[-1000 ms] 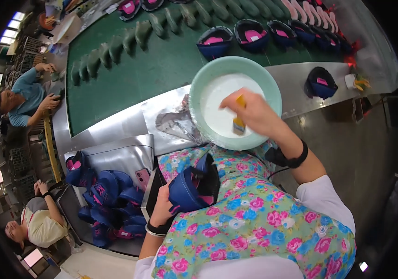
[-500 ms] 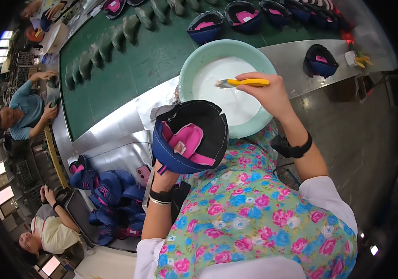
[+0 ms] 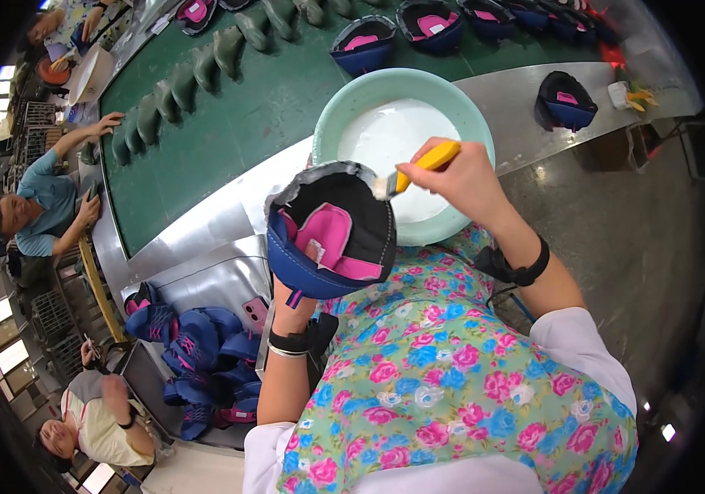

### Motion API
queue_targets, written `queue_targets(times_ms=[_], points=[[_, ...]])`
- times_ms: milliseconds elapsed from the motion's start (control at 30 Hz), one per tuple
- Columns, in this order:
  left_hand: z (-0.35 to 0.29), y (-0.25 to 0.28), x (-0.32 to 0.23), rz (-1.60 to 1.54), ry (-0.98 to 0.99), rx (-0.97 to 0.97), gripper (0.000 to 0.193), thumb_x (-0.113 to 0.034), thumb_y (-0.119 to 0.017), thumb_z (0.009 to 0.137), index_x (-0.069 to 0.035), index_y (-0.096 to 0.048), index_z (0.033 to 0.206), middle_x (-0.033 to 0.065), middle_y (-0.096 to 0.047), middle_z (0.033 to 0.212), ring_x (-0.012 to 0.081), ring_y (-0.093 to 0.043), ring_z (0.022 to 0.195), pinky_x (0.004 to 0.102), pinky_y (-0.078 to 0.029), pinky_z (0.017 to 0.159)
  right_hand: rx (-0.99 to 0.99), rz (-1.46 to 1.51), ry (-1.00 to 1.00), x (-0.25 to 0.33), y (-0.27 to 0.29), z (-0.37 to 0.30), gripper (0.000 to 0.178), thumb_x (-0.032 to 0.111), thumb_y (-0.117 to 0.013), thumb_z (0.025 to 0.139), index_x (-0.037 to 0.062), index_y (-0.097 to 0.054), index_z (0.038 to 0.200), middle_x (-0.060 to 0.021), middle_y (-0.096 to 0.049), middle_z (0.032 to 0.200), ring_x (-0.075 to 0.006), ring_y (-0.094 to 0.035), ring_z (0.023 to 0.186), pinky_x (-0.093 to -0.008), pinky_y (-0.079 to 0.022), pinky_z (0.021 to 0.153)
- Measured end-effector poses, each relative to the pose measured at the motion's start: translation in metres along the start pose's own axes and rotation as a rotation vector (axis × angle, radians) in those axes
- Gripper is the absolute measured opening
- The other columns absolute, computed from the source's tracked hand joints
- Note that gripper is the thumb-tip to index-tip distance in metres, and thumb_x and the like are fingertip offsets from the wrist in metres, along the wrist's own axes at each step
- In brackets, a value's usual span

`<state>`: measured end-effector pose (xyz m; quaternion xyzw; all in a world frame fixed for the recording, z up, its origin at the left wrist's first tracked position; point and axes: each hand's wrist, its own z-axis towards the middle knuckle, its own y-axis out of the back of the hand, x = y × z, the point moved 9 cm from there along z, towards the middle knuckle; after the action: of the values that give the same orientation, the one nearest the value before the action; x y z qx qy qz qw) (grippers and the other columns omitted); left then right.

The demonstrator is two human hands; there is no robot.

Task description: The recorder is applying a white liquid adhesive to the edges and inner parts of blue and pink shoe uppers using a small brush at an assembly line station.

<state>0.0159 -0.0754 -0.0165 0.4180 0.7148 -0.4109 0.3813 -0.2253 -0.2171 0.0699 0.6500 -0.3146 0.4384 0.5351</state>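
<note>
My left hand (image 3: pixel 293 306), mostly hidden behind it, holds up a navy shoe upper (image 3: pixel 307 267) with a pink lining and a black inside. Pale, wet-looking grey-white shows along its far rim. In my right hand (image 3: pixel 472 185) is a paintbrush (image 3: pixel 430 163) with a yellow handle. Its whitish bristles touch or nearly touch the upper's right rim; which of the two I cannot tell. Just beyond the upper, a pale green basin (image 3: pixel 474 111) holds white liquid (image 3: pixel 393 132).
Shoe uppers (image 3: pixel 366 53) and dark green shoe lasts (image 3: pixel 226 51) line the green conveyor belt (image 3: pixel 196 156). One upper (image 3: pixel 565 103) stands on the metal ledge at right. Blue shoe uppers (image 3: pixel 196 337) pile up at lower left near a pink phone (image 3: pixel 255 311). Co-workers (image 3: pixel 44 206) are at left.
My right hand has brought the brush from over the basin to the upper's rim, tilting its handle up. The upper has turned slightly. At left, one co-worker reached along the belt; another raised a hand.
</note>
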Motion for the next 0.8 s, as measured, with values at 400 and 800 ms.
queue_targets(times_ms=[400, 800], points=[[0.012, 0.006, -0.041, 0.494, -0.273, -0.14, 0.037, -0.013, -0.057, 0.094, 0.002, -0.049, 0.126, 0.0079, -0.057, 0.118, 0.0161, -0.055, 0.104, 0.0292, -0.041, 0.093, 0.265, 0.149, -0.001, 0.04, -0.014, -0.014, 0.02, 0.017, -0.075, 0.077, -0.0012, -0.067, 0.075, -0.0032, -0.063, 0.063, -0.005, -0.053, 0.057, -0.0214, -0.043, 0.052], [0.008, -0.001, 0.029, -0.969, 0.436, 0.207, 0.042, -0.031, -0.058, 0.087, -0.002, -0.054, 0.116, 0.0123, -0.065, 0.103, 0.0199, -0.066, 0.091, 0.0314, -0.056, 0.075, 0.499, 0.313, 0.484, 0.131, -0.046, 0.011, 0.015, 0.007, -0.073, 0.078, 0.0021, -0.069, 0.092, -0.0051, -0.07, 0.084, -0.0101, -0.065, 0.075, -0.0228, -0.05, 0.068]])
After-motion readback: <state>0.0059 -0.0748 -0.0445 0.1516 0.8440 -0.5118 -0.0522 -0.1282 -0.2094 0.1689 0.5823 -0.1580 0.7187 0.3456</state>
